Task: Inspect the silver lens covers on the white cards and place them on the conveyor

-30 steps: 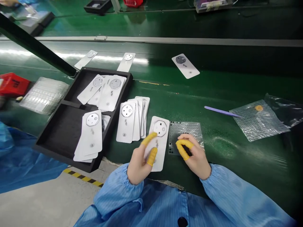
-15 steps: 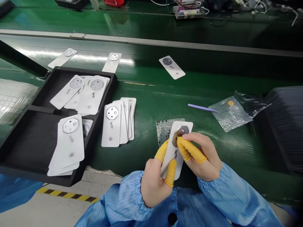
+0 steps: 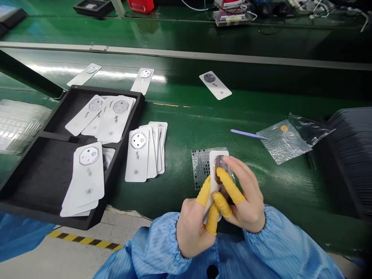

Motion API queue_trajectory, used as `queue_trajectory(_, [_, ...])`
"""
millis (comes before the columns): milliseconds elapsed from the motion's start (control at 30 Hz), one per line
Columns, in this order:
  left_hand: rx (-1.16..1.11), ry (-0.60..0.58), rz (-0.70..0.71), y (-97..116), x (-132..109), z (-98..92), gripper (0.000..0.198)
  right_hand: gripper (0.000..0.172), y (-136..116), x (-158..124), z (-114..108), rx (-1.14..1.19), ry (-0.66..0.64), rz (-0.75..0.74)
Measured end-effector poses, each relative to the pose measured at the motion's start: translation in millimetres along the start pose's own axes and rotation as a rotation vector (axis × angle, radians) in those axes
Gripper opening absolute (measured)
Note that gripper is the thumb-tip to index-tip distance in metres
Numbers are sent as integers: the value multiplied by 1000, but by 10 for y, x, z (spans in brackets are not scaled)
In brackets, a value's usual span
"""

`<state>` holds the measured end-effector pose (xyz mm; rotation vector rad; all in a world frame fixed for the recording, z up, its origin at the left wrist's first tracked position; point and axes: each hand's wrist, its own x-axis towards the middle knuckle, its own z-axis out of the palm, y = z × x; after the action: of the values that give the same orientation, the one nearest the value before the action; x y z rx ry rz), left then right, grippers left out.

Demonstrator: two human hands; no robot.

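Note:
A white card [image 3: 213, 158] with a shiny octagonal disc near its top is held upright-tilted in front of me. My left hand [image 3: 196, 223] grips its lower left edge between fingers in yellow finger cots. My right hand [image 3: 244, 193] is closed on the card's right side, one yellow-covered finger against the disc and another near the lower part. Under and behind the card lies a bubble-wrap sheet [image 3: 199, 170] with small black dots. Left of it, a fanned stack of similar white cards [image 3: 136, 168] rests on the green surface.
A black tray [image 3: 29, 170] with more cards stands at the left. Single cards [image 3: 216, 86] lie farther back. Purple tweezers [image 3: 247, 134] touch a bubble-wrap piece [image 3: 283, 145] bearing a yellow item. Dark stacked sheets [image 3: 351, 155] stand at the right; clear trays [image 3: 20, 120] lie far left.
The held card has turned so that it looks narrower. My right hand's fingers have spread along it, one moving down near my left fingertips. The whole view has shifted slightly.

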<state>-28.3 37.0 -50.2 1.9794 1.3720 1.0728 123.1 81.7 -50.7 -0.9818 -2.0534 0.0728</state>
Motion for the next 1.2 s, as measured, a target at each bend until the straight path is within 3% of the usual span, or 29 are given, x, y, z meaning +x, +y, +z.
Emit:
queue_trajectory(133, [3,-21,-65,-81,-36,76,22,55,5,-89,94,140,-90,141])
queue_trajectory(300, [-457,-68,-304,-182,51,91,47,58,46,-170,103,297,23,303])
queue_trajectory(400, [-650,-112,-369,-268,98,27,50,64,80,-96,115,569,64,605])
queue_trajectory(533, [-579,-196,-395,-340,76,-19,48,81,103,116,161,987,-45,977])
queue_trajectory(633, [-492,-169,-394,-305,35,35,48,81,104,191,195,1007,-9,1045])
queue_trajectory(767, [-484,-177,-384,-249,11,147,55,66,73,125,265,821,58,1090])
queue_trajectory(833, [-476,-144,-364,-310,54,123,56,71,94,90,297,797,28,1068])
queue_trajectory(900, [-407,-33,-333,-458,137,-35,54,77,191,103,305,803,-50,945])
queue_trajectory(1033, [23,320,-393,-932,356,-672,59,71,686,363,220,549,-208,717])
queue_trajectory(1133, [429,327,-596,-1314,530,-1041,62,65,1263,769,133,70,-326,751])
queue_trajectory(1200, [569,308,-582,-1499,608,-1109,48,64,1654,1076,122,-90,-309,797])
